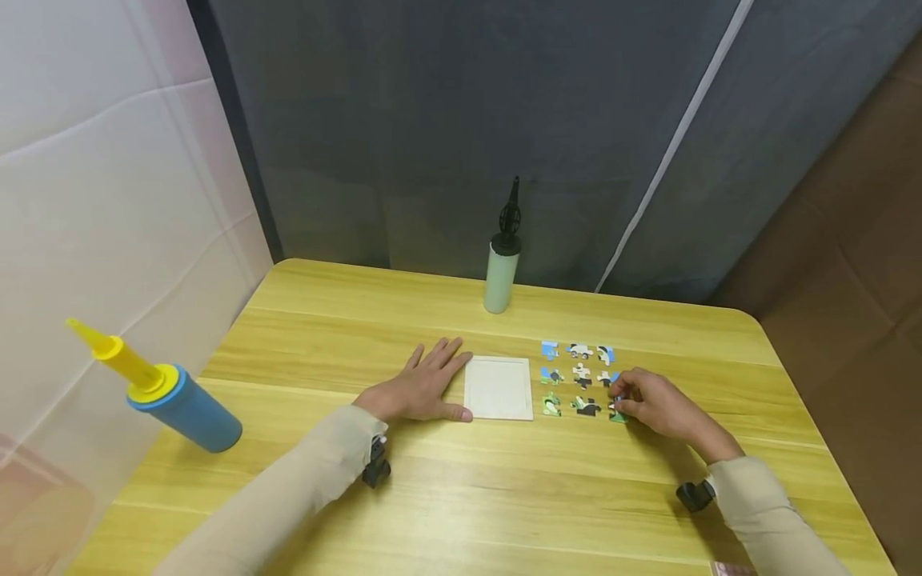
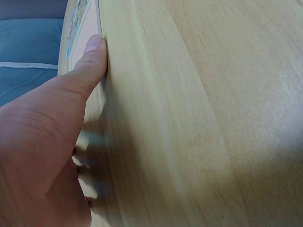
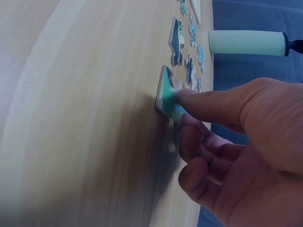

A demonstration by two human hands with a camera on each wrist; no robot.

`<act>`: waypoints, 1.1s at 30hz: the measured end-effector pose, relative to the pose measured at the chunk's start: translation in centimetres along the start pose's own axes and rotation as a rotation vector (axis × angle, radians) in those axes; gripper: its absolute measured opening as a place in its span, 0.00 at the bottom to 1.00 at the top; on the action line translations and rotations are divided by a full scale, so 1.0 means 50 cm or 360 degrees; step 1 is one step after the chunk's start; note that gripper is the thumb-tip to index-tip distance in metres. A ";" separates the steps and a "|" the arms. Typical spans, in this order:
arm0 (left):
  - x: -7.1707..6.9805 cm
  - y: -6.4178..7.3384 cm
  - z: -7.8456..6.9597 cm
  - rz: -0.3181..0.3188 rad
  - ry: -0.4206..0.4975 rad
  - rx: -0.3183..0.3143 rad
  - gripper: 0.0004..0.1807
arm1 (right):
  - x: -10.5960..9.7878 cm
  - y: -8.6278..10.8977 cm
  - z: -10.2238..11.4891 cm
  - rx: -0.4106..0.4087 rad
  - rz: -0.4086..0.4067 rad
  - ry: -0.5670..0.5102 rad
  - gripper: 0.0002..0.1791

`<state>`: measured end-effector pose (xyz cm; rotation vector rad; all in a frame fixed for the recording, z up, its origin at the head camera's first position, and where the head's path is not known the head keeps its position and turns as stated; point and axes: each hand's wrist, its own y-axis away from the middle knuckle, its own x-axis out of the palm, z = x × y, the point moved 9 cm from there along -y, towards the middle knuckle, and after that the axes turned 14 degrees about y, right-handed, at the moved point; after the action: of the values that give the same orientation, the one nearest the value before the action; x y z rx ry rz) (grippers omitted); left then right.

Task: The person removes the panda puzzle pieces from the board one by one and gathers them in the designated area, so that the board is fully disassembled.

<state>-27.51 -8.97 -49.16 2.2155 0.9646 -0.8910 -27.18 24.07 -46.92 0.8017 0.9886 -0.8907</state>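
My left hand lies spread on the table at the left side of a square white puzzle frame, thumb on its near left corner. In the left wrist view the thumb touches the frame's edge. To the right of the frame, several jigsaw pieces lie apart in rows. At the near right corner of these, my right hand pinches a green and dark puzzle piece between thumb and index finger. The piece looks slightly tilted off the table; the fingers partly cover it.
A pale green hand pump with a black nozzle stands behind the frame. On the left, a blue and yellow pump stands on the table. A dark curtain hangs behind the table's back edge. A pinkish item shows at the near right.
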 end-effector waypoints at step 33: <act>-0.007 -0.011 0.000 0.0092 0.0015 -0.0025 0.59 | -0.011 -0.019 0.037 -0.0035 0.0014 -0.0015 0.03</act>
<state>-28.12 -8.78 -49.02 2.2251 0.9042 -0.8447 -27.56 22.19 -45.95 0.7820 0.9841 -0.8740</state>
